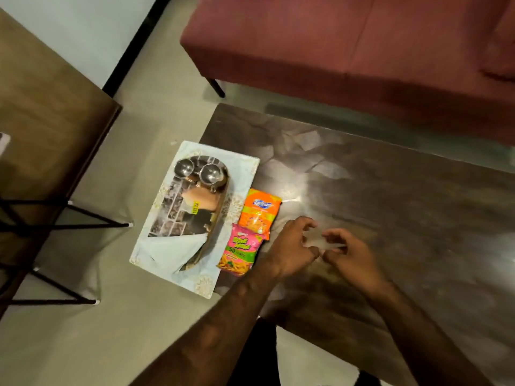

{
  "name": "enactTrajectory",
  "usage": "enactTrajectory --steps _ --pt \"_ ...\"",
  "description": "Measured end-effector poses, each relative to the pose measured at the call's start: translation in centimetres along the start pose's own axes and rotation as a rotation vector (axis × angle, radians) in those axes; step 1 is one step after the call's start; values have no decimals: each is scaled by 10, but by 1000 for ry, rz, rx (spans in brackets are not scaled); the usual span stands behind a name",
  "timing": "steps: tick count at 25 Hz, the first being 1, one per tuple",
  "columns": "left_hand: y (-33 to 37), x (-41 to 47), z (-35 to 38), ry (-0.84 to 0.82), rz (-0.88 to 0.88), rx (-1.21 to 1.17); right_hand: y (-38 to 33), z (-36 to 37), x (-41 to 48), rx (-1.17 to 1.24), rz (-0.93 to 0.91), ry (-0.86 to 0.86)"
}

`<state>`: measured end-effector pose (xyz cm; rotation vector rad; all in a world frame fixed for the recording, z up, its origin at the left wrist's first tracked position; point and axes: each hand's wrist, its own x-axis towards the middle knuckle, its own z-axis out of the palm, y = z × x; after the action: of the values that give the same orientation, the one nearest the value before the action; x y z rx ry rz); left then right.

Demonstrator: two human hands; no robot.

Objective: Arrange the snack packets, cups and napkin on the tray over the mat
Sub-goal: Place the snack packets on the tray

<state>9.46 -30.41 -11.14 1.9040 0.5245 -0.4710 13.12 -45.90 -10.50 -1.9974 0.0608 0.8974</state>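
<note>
A pale patterned mat [246, 169] lies on the left end of the dark table [390, 196], partly over its edge. On the mat rests a shiny oval tray [223, 218]. Two steel cups [183, 167] [210, 174] stand side by side at the tray's far end. A white napkin [178, 252] lies folded across its near end. An orange snack packet [259, 213] and a pink-and-green snack packet [240, 249] lie flat just right of the tray, half on the mat. My left hand [295, 243] and my right hand [348, 252] hover together right of the packets, fingers curled and apart, holding nothing.
A maroon sofa [348, 45] runs along the far side of the table. A wooden table [41, 107] with black metal legs [69, 218] stands at the left, across a strip of pale floor [111, 330].
</note>
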Motion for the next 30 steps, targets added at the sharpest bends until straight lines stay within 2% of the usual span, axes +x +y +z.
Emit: enactTrajectory --steps 5,8,14,18,23,26,30 --pt "-87 10 -88 167 -114 -113 -32 119 69 22 165 -49" --pt "-122 11 -119 169 -244 -121 -40 161 114 4 241 -18" --pt "-156 15 -144 102 -374 -121 -34 197 154 70 371 163" --pt "-164 19 -158 55 -462 -157 -38 199 163 2 367 285" --pt "-166 24 -189 -51 -470 -250 -80 176 149 20 263 379" --pt "-167 22 -214 26 -446 -309 -108 175 121 108 252 289" --pt "-178 20 -254 102 -475 -364 -129 217 94 186 429 11"
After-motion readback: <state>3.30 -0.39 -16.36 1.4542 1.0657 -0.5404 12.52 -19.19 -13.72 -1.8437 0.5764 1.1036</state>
